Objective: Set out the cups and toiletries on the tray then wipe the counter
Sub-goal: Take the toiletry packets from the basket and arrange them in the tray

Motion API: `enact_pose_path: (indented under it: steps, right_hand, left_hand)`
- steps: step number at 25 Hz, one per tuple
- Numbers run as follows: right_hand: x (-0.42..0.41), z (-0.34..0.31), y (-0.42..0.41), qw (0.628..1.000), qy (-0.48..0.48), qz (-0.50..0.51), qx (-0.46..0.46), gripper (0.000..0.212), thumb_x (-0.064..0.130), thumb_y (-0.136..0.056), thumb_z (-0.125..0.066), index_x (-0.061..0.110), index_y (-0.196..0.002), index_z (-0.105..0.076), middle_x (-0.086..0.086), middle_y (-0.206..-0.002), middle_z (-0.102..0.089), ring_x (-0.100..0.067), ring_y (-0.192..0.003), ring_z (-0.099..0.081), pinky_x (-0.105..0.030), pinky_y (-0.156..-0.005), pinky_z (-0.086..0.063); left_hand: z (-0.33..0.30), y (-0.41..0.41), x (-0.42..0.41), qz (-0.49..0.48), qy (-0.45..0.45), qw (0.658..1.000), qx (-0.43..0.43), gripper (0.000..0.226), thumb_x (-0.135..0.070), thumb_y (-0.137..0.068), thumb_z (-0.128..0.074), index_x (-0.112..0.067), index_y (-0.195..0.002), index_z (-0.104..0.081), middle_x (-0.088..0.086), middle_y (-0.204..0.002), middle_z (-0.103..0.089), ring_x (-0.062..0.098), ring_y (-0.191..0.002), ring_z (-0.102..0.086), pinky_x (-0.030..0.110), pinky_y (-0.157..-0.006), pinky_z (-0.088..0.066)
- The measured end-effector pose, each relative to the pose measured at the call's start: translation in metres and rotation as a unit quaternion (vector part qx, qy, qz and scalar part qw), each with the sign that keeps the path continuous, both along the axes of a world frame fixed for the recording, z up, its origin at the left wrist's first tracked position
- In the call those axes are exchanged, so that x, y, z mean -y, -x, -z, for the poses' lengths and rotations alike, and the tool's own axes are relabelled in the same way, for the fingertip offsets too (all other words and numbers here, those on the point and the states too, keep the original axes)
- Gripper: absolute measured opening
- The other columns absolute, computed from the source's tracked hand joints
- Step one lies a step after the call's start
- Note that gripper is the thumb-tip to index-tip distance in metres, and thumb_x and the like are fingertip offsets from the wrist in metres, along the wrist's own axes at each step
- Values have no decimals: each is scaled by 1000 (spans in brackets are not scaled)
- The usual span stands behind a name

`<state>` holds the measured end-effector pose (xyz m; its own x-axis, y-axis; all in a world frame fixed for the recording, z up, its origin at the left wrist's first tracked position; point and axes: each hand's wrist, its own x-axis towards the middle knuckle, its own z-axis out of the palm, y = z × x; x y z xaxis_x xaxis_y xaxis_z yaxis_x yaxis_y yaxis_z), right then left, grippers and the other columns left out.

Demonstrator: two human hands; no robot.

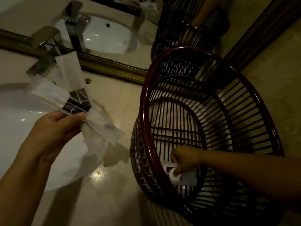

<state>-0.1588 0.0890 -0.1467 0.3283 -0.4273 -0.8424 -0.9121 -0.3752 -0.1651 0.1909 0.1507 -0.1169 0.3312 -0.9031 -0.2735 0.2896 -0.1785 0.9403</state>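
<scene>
My left hand (53, 129) grips a fan of several white toiletry packets (68, 88) with dark labels, held above the white sink basin (16, 144). A dark red slatted basket (211, 111) stands tilted on the counter at the right. My right hand (184, 158) reaches down inside it, fingers closed on a small white packet (187, 176) with a round white item at the basket's bottom. No cups or tray are in view.
The beige marble counter (117, 103) runs between sink and basket. A chrome faucet (42, 51) stands behind the packets. A gold-framed mirror (105, 64) lines the back, reflecting sink, faucet and basket. A wall (276, 79) closes the right side.
</scene>
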Motion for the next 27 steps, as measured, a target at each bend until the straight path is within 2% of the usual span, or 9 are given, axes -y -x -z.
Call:
enact_pose_path:
  steps: [6,9,11,15,16,18,20,21,27]
  right_hand:
    - [4,-4,-4,993,-63,1,101,32,24,-78,-70,12,-106,-61,-9,-111,-63,-20,-98,-58,-30,-83,-48]
    - [12,-10,-4,991,-75,12,114,29,19,-80,-67,14,-108,-60,0,-105,-62,-13,-94,-57,-22,-79,-49]
    - [22,-20,-10,990,-54,26,125,27,18,-81,-66,17,-106,-60,12,-94,-57,-7,-89,-55,-15,-72,-46]
    - [57,-89,-13,973,47,96,205,21,18,-77,-69,25,-95,-62,7,-97,-62,-14,-95,-61,-28,-82,-51]
    - [61,-116,-11,950,59,159,262,21,18,-74,-71,26,-92,-66,4,-95,-67,-15,-91,-64,-28,-78,-54]
    - [56,-164,-8,863,17,293,410,22,18,-65,-74,25,-86,-72,-1,-89,-74,-17,-84,-70,-26,-66,-56]
    - [39,-197,-13,775,-48,338,532,25,17,-61,-70,23,-85,-74,-3,-88,-75,-19,-81,-71,-25,-59,-56]
    - [29,-207,-23,750,-67,332,568,27,16,-61,-69,21,-88,-73,-4,-89,-75,-19,-82,-72,-25,-59,-56]
    - [-35,-213,-104,702,-113,325,623,34,15,-61,-69,12,-95,-68,-5,-87,-76,-18,-80,-72,-24,-57,-57]
  left_hand:
    - [-7,3,-10,-4,-1,1000,2,11,-13,-75,-63,-18,-80,-70,-5,-76,-77,11,-76,-72,18,-59,-55]
    - [-13,7,-16,2,0,1000,4,13,-13,-72,-63,-18,-83,-68,-6,-76,-76,10,-75,-72,17,-58,-55]
    - [-17,12,-18,12,0,1000,5,20,-17,-67,-65,-18,-87,-68,-6,-78,-77,10,-76,-72,17,-57,-55]
    - [-37,22,-20,33,7,999,9,28,-21,-60,-66,-17,-87,-69,-3,-82,-77,12,-77,-72,19,-56,-55]
    - [-43,25,-21,36,8,999,13,29,-22,-60,-67,-16,-88,-69,-2,-83,-77,14,-79,-72,22,-60,-55]
    - [-54,31,-24,39,13,999,23,31,-21,-60,-67,-15,-90,-69,1,-86,-77,17,-82,-72,26,-66,-54]
    - [-66,39,-30,44,22,998,30,31,-20,-59,-68,-12,-89,-70,3,-86,-77,19,-82,-72,25,-62,-56]
    - [-72,44,-35,45,30,998,31,30,-20,-59,-69,-12,-88,-70,4,-85,-77,19,-82,-72,23,-60,-56]
    - [-92,56,-78,6,39,997,61,16,-10,-72,-71,-15,-87,-71,1,-84,-77,16,-81,-72,17,-59,-54]
